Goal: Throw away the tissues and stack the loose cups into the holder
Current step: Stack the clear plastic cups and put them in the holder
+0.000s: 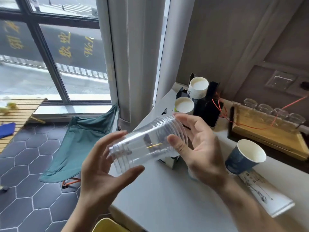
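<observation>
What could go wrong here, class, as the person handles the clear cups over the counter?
The clear cups lie tilted between the left hand and right hand, held by the fingertips, so they might slip or slide apart. The right arm passes close by the blue cup, which it could knock over.

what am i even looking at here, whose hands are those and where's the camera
There is one picture, taken by a wide-angle camera worn on a person's head, looking down at their bare hands. There is no machine. The left hand and right hand hold a stack of clear plastic cups sideways above a white counter. On the counter stand a loose blue paper cup, a black holder with stacks of paper cups, and a wooden tray of glasses. A green folding chair stands on the floor.
</observation>
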